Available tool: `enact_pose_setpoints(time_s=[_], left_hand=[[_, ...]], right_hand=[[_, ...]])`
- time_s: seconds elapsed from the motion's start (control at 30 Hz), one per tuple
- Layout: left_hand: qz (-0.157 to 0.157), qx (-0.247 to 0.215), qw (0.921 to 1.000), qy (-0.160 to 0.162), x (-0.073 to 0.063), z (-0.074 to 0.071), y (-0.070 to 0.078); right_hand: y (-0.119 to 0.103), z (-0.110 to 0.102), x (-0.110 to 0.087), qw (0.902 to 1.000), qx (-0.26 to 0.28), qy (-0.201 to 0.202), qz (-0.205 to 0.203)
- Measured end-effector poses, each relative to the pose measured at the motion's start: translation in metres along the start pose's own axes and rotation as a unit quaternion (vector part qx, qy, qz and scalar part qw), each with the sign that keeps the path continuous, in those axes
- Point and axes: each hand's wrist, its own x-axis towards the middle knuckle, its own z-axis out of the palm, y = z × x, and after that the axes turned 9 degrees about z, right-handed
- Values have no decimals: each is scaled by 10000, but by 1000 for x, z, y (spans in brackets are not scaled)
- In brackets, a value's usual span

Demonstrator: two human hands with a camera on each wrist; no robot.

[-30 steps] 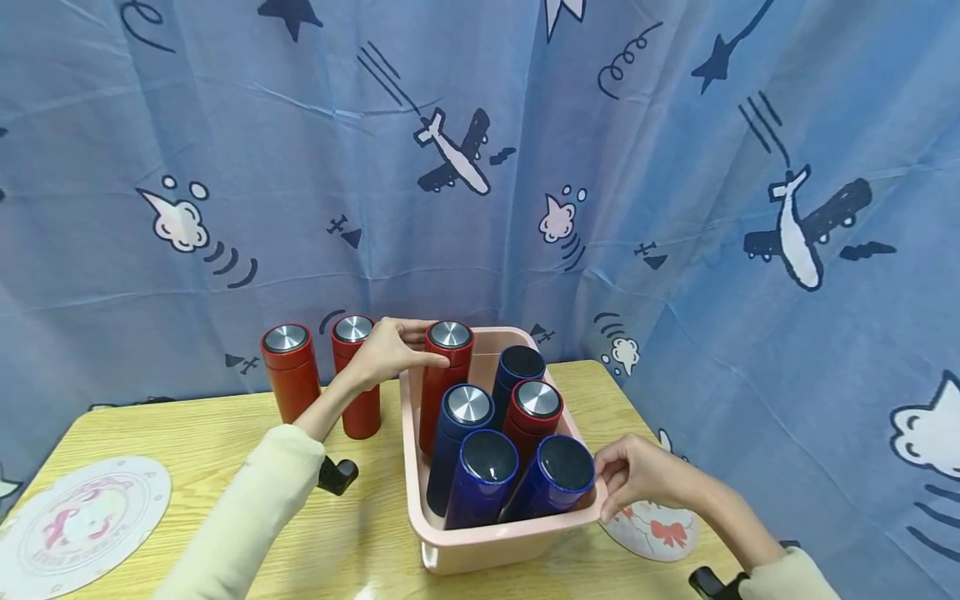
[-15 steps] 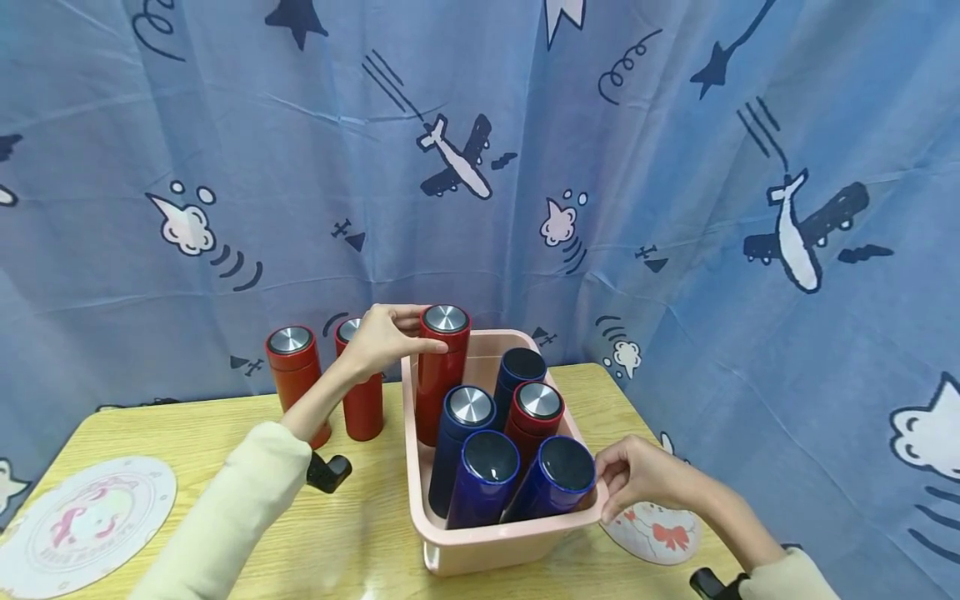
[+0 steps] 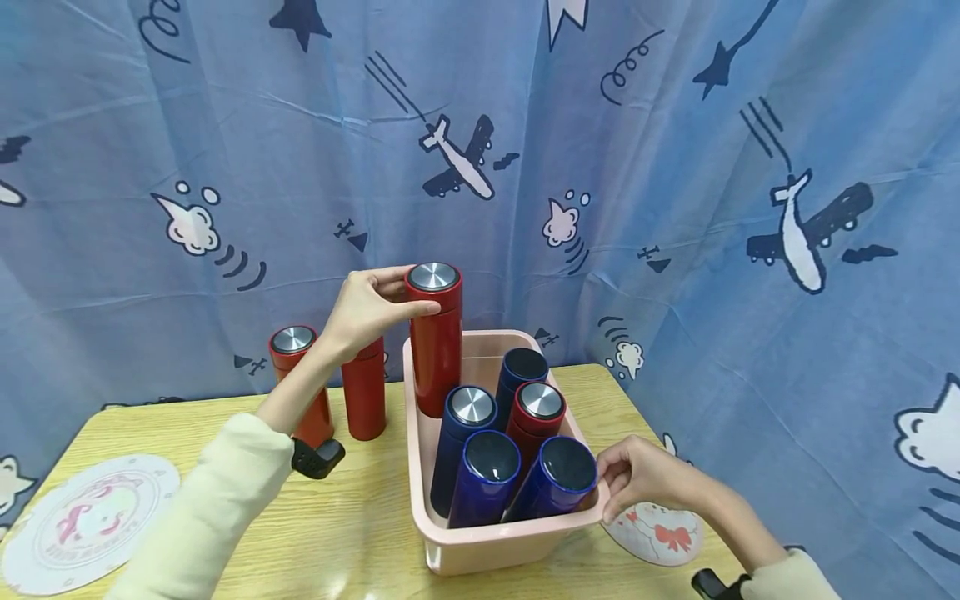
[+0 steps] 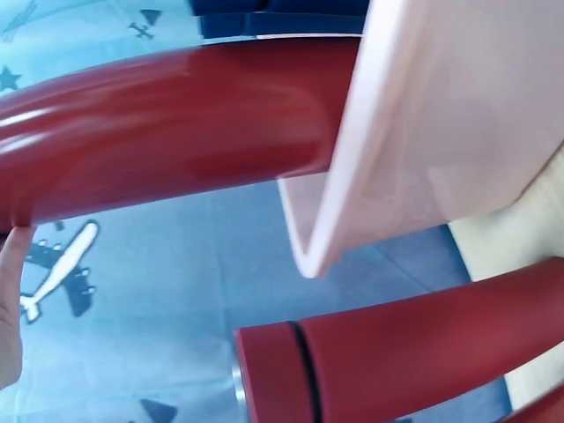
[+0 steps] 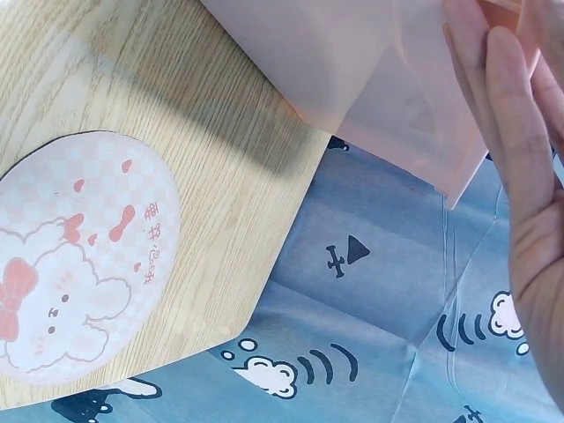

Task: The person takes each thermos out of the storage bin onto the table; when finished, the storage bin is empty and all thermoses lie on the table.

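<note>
My left hand (image 3: 371,310) grips a red thermos (image 3: 437,358) near its silver-topped lid. The thermos is upright, its lower part still inside the pink bin (image 3: 510,537); the left wrist view shows its red body (image 4: 176,132) crossing the bin's rim. With thumb and fingers, my right hand (image 3: 652,473) pinches the bin's near right rim. Inside the bin stand a silver-topped navy thermos (image 3: 453,450), a dark-topped navy thermos (image 3: 510,387), another red thermos (image 3: 528,429) and two glossy blue thermoses, one of them (image 3: 480,492) in the near left corner.
Left of the bin, two red thermoses stand on the wooden table (image 3: 360,517); one (image 3: 365,396) is nearer the bin, the other (image 3: 311,417) partly behind my left forearm. Round mats lie at the left (image 3: 90,525) and right (image 3: 660,533). A blue patterned curtain (image 3: 300,208) hangs behind.
My left hand has raised the red thermos out of its lower position in the bin and drawn it slightly left. The right hand stays on the rim.
</note>
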Motion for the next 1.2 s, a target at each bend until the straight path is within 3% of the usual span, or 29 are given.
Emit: enact_pose_setpoints(time_s=[0.17, 0.5, 0.67, 0.9, 1.2], left_hand=[[26, -27, 9994, 344, 1, -8, 16], [16, 37, 9986, 522, -3, -23, 45], [-147, -1, 9983, 557, -9, -34, 49], [-370, 334, 9975, 497, -22, -49, 52], [-505, 595, 9963, 361, -37, -67, 46]], right_hand=[[1, 0, -1, 10000, 10, 10, 15], [3, -1, 0, 10000, 68, -39, -6], [4, -2, 1, 10000, -3, -61, -78], [3, -1, 0, 9999, -50, -41, -96], [3, -1, 2, 9997, -137, -57, -174]])
